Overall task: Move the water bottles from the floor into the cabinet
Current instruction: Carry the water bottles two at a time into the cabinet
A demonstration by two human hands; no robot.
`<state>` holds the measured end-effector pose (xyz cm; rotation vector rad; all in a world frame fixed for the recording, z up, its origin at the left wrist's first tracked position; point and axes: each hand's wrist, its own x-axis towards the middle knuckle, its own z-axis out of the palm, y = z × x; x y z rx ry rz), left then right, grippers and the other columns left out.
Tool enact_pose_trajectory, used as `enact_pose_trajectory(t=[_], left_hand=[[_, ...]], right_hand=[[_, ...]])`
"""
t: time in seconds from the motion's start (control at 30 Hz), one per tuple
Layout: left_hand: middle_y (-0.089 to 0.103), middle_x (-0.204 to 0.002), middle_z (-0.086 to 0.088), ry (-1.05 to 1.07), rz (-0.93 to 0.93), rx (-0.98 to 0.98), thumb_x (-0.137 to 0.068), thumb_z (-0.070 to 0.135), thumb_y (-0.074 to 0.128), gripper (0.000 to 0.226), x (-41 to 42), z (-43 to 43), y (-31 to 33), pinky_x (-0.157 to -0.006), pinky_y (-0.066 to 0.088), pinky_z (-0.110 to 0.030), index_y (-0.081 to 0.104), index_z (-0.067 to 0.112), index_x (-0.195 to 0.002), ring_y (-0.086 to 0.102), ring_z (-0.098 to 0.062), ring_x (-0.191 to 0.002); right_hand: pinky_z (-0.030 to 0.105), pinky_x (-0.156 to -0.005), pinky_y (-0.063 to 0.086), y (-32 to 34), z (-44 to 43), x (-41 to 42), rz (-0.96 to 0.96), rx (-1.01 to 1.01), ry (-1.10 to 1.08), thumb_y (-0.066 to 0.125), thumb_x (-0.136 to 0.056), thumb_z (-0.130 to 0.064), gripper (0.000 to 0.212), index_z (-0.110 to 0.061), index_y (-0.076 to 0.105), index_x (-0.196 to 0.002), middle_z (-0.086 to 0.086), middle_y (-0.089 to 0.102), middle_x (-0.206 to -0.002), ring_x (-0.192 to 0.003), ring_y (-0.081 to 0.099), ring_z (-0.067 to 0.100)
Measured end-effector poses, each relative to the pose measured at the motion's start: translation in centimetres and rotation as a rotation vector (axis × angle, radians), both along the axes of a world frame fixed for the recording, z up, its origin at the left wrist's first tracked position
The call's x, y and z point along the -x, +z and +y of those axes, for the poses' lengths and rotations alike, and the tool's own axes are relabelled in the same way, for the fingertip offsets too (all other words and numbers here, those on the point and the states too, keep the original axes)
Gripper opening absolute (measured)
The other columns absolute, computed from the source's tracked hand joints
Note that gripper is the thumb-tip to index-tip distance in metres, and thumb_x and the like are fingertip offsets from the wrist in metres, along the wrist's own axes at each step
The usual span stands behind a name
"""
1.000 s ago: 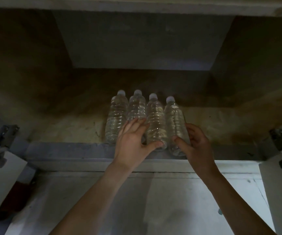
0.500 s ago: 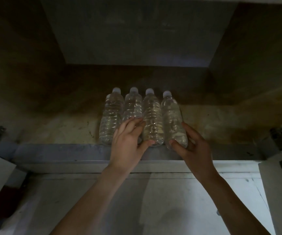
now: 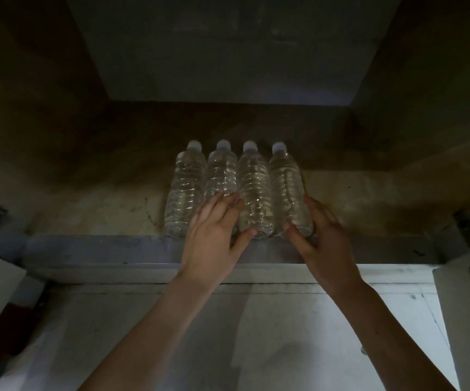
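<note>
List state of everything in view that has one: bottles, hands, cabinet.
bottles: four, capped, full, upright in a touching row near the cabinet's front edge
left hand: loose grip, fingers on the second bottle, thumb on the third
right hand: grip closed around the base of the rightmost bottle
cabinet: open, hinges visible both sides

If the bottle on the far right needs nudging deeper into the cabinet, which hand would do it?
Probably the right hand: it already wraps the rightmost bottle. The left hand rests on the second bottle.
</note>
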<state>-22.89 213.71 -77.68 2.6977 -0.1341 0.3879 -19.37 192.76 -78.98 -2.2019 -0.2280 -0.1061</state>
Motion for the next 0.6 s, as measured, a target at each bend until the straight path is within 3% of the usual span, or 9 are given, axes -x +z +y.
enact_pose_trajectory(t=[0.07,0.17,0.27,0.33,0.47,0.6], left_hand=[[0.045,-0.151,0.000,-0.007,0.017,0.001,-0.098,0.050,0.040,0.057,1.1,0.0,0.7,-0.119,0.022,-0.038,0.046,0.017,-0.144,0.028,-0.020,-0.145],[0.056,-0.141,-0.004,-0.023,0.075,0.001,-0.100,0.045,0.033,0.055,4.2,0.0,2.8,-0.114,0.035,-0.039,0.051,0.014,-0.141,0.042,-0.023,-0.137],[0.066,-0.126,-0.006,-0.050,0.151,-0.003,-0.100,0.040,0.034,0.052,8.0,0.2,6.1,-0.100,0.048,-0.040,0.058,0.010,-0.134,0.055,-0.024,-0.121],[0.067,-0.124,-0.007,-0.051,0.203,-0.013,-0.100,0.039,0.037,0.051,10.4,0.3,9.6,-0.098,0.049,-0.041,0.060,0.008,-0.133,0.058,-0.027,-0.118],[0.066,-0.126,-0.008,-0.044,0.322,-0.040,-0.098,0.041,0.036,0.053,14.6,-0.3,19.9,-0.101,0.048,-0.043,0.060,0.008,-0.132,0.058,-0.030,-0.120],[0.068,-0.123,-0.010,-0.109,0.361,-0.059,-0.099,0.040,0.038,0.050,18.1,-2.0,33.9,-0.102,0.047,-0.040,0.064,0.006,-0.126,0.059,-0.031,-0.116]], right_hand=[[0.040,-0.101,0.051,0.8,-0.1,1.4,0.003,0.120,-0.038,0.047,-0.086,-0.065,0.071,-0.028,0.040,-0.146,0.000,0.045,-0.148,-0.129,0.050,0.021],[0.041,-0.096,0.053,3.0,0.1,4.9,-0.015,0.278,-0.069,0.047,-0.091,-0.057,0.064,-0.021,0.046,-0.144,0.007,0.050,-0.145,-0.128,0.051,0.027],[0.040,-0.101,0.050,6.5,0.4,8.5,0.063,0.331,-0.089,0.049,-0.093,-0.055,0.062,-0.018,0.050,-0.142,0.008,0.054,-0.142,-0.129,0.052,0.029],[0.040,-0.103,0.048,9.9,0.5,10.7,0.115,0.326,-0.097,0.047,-0.094,-0.057,0.063,-0.016,0.052,-0.141,0.007,0.056,-0.141,-0.130,0.051,0.029],[0.039,-0.099,0.047,20.3,-0.2,14.3,0.186,0.363,-0.089,0.053,-0.096,-0.043,0.050,-0.012,0.055,-0.137,0.009,0.061,-0.131,-0.123,0.051,0.027],[0.040,-0.098,0.047,34.6,-1.3,18.2,0.246,0.403,-0.087,0.042,-0.096,-0.046,0.056,-0.008,0.058,-0.133,0.012,0.064,-0.124,-0.117,0.054,0.030]])
